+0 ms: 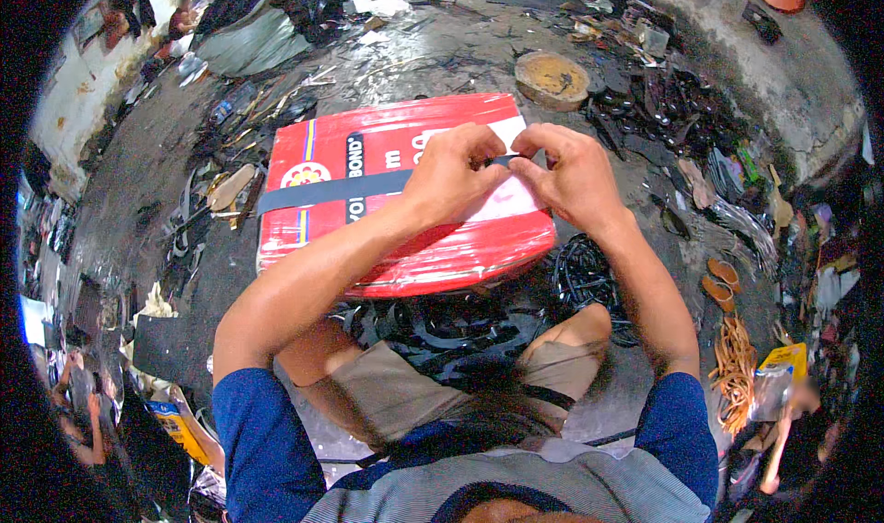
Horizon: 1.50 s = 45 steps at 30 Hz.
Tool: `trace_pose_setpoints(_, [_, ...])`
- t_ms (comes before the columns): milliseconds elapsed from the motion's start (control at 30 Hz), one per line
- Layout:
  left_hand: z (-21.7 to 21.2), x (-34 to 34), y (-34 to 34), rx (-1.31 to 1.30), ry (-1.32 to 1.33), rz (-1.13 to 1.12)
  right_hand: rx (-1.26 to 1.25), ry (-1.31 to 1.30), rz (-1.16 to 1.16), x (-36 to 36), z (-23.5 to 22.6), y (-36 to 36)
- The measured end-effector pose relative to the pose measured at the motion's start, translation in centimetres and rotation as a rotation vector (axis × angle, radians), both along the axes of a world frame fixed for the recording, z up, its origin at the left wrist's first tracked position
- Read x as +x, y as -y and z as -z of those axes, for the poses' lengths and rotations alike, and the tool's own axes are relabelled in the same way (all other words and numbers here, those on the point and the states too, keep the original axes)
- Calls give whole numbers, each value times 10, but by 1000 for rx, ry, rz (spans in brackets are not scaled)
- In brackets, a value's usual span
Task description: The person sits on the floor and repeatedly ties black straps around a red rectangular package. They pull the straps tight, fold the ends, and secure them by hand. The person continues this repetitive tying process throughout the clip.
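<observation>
A red carton [442, 265] wrapped in shiny clear plastic lies in front of my crossed legs. Across its top runs a flat dark grey strip [331, 191], from the left edge to beneath my left hand [456, 173]. Both hands work over the carton's right half, fingers curled and thumbs meeting the fingertips. My right hand [575, 178] faces the left one, their fingertips almost touching. A dark bit between them appears to be the strip's far part, pinched from both sides; the fingers hide most of it. A white patch [511, 201] shows on the carton below the fingertips.
Black coiled cords [585, 274] lie right of the carton. Beyond it stands a round, worn block [552, 79], beside a heap of glossy black pieces [663, 118]. Tan strips [734, 371] and brown sandals [721, 284] lie at right. Other people sit at the picture's edges.
</observation>
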<state>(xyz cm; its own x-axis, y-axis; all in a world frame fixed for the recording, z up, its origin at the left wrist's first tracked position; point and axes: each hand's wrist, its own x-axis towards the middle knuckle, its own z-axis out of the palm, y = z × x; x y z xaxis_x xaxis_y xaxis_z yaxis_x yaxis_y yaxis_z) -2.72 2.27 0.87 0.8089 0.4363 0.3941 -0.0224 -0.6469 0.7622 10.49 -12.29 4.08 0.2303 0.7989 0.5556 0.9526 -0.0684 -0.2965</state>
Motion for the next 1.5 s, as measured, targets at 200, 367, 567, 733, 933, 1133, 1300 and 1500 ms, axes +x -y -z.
trace_pose_setpoints(200, [10,2,1,137,171,-2,-40,166,-17,-2,-6,10])
trace_pose_setpoints(367, [17,1,-2,221,243,25,-68,78,-68,3,-3,14])
trace_pose_setpoints(567, [12,1,-3,12,133,55,-125,-170,-107,19,-8,13])
trace_pose_setpoints(733, [18,5,-7,-5,151,32,-19,-221,-61,19,6,10])
trace_pose_setpoints(933, [15,5,-2,24,117,11,99,-1026,35,13,42,-4])
trace_pose_setpoints(1133, [11,8,2,46,118,-45,246,-938,-3,11,55,-14])
trace_pose_setpoints(1300, [0,7,-4,182,81,29,215,-1085,33,7,52,1])
trace_pose_setpoints(1500, [2,20,7,95,152,67,237,-640,33,21,71,-5])
